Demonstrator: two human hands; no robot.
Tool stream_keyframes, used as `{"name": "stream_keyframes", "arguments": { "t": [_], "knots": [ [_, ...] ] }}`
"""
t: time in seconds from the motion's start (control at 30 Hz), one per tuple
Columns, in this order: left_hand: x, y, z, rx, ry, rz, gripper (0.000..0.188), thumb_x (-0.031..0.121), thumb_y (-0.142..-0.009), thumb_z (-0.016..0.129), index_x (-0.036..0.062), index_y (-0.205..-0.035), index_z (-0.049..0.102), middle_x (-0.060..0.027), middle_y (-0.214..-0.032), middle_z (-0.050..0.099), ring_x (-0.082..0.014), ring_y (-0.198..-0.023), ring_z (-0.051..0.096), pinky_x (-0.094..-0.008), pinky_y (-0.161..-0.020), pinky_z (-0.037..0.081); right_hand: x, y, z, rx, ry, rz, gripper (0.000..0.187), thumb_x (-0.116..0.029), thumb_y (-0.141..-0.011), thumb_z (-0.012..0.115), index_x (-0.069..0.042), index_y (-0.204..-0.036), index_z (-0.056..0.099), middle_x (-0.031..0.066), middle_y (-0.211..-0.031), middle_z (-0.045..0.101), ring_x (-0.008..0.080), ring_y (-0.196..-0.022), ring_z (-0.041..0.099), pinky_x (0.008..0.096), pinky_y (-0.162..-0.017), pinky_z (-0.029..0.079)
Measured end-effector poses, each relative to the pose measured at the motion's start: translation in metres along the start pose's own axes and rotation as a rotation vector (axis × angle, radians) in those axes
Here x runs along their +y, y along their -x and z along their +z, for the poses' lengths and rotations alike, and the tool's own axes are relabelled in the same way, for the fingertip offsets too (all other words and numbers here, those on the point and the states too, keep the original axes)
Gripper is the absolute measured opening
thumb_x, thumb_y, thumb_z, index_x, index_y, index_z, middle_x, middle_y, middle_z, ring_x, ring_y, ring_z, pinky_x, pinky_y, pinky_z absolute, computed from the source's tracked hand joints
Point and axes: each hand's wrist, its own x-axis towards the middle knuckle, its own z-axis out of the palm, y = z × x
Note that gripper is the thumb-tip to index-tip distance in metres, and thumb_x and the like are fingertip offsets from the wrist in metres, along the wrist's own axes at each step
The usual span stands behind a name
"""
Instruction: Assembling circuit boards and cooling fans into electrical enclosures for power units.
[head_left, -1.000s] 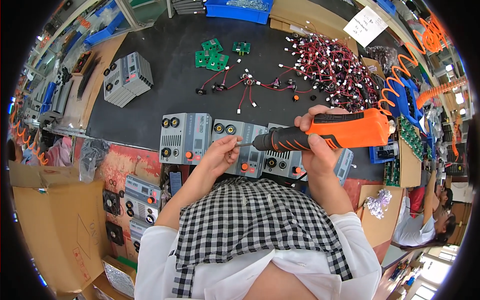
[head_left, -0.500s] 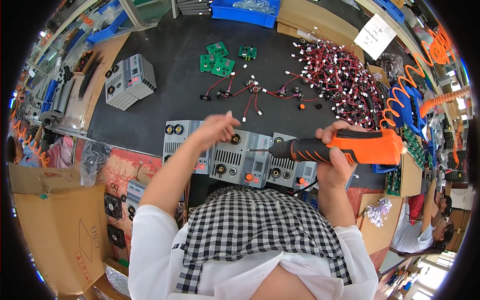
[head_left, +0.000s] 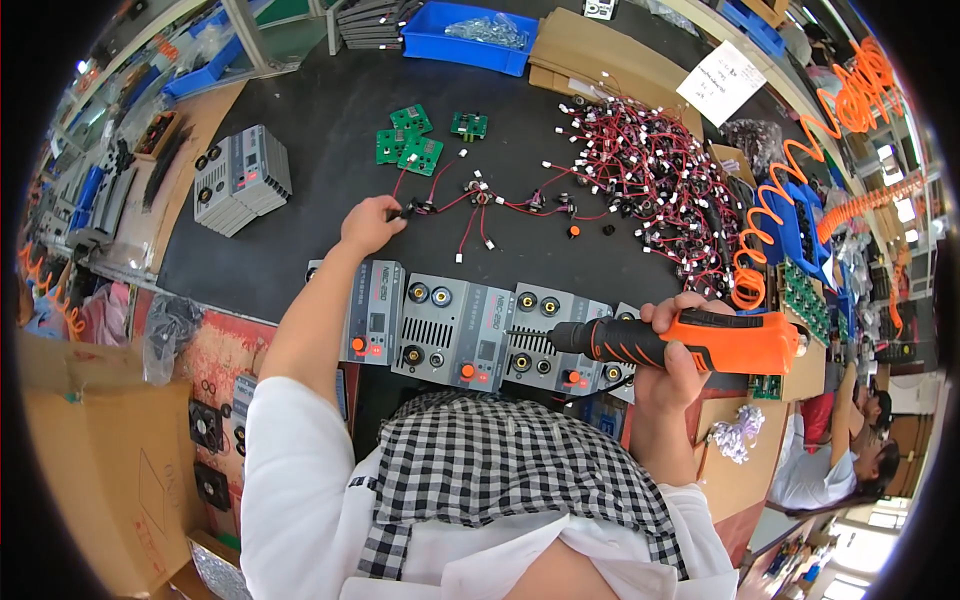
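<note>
My left hand (head_left: 370,226) reaches over the black table, its fingers closed on a small black component (head_left: 399,213) with a thin red lead. Similar wired components (head_left: 480,196) with white plugs lie just to the right. Gripped in my right hand (head_left: 676,345) is an orange and black power screwdriver (head_left: 735,342), its bit pointing left. Below that bit, grey front panels (head_left: 450,330) with sockets, slots and orange knobs stand in a row along the near table edge. The bit appears above a panel; whether it touches cannot be told.
A large tangle of red-wired components (head_left: 660,180) covers the right side. Green circuit boards (head_left: 412,140) lie at the back, a stack of grey panels (head_left: 243,180) at left. Beyond are a blue bin (head_left: 470,38) of small hardware and cardboard (head_left: 600,60). An orange coiled hose (head_left: 775,215) hangs at right.
My left hand has moved left and away from me, from above the panels to the wired components, and closed on one. The screwdriver stays in my right hand, slightly lower. The view has shifted.
</note>
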Motion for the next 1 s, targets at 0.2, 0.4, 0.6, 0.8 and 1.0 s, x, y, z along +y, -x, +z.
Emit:
{"name": "stream_keyframes", "arguments": {
  "t": [0.2, 0.4, 0.6, 0.8, 1.0],
  "knots": [
    [0.053, 0.103, -0.049, -0.071, 1.735, -0.081, 0.017, 0.013, -0.078, 0.054, 0.0101, -0.093, 0.046, 0.0014, -0.065, 0.041, -0.0110, -0.054, 0.036, -0.0211, -0.049, 0.030, 0.012, -0.015, 0.009, -0.130, -0.136, 0.004, 0.040, -0.008, -0.058, 0.061, -0.010, -0.090, 0.038, 0.0106, -0.087, 0.047, 0.0174, -0.071, 0.048, 0.0388, -0.069, 0.042],
    [0.078, 0.234, -0.031, -0.026, 1.981, -0.186, 0.023, 0.020, -0.080, 0.053, 0.0103, -0.099, 0.044, -0.0027, -0.071, 0.042, -0.0120, -0.062, 0.040, -0.0216, -0.054, 0.032, 0.041, -0.022, 0.039, -0.332, -0.313, 0.104, 0.048, -0.011, -0.060, 0.060, -0.011, -0.103, 0.038, 0.0085, -0.093, 0.048, 0.0172, -0.074, 0.049, 0.0385, -0.071, 0.042],
    [0.041, 0.342, 0.040, 0.284, 1.825, -0.561, 0.024, 0.020, -0.081, 0.053, 0.0055, -0.099, 0.047, -0.0021, -0.068, 0.047, -0.0116, -0.059, 0.044, -0.0218, -0.053, 0.036, 0.063, 0.006, 0.101, -0.599, -0.418, 0.240, 0.048, -0.011, -0.063, 0.060, -0.011, -0.105, 0.037, 0.0073, -0.095, 0.049, 0.0163, -0.075, 0.048, 0.0375, -0.071, 0.041],
    [-0.033, 0.386, 0.102, 1.165, 1.832, -0.977, 0.019, 0.014, -0.078, 0.058, 0.0038, -0.093, 0.053, -0.0035, -0.073, 0.055, -0.0130, -0.064, 0.053, -0.0237, -0.060, 0.046, 0.065, 0.067, 0.175, -0.874, -0.440, 0.314, 0.050, -0.007, -0.062, 0.060, -0.010, -0.105, 0.036, 0.0132, -0.094, 0.049, 0.0183, -0.075, 0.049, 0.0402, -0.069, 0.041],
    [-0.052, 0.389, 0.080, 1.320, 1.951, -0.700, 0.023, 0.016, -0.078, 0.059, 0.0016, -0.093, 0.050, -0.0080, -0.083, 0.054, -0.0183, -0.073, 0.055, -0.0297, -0.071, 0.047, 0.070, 0.135, 0.236, -1.084, -0.379, 0.394, 0.045, -0.006, -0.065, 0.057, -0.009, -0.106, 0.039, 0.0119, -0.102, 0.047, 0.0191, -0.079, 0.049, 0.0404, -0.076, 0.039]
  ]
}}
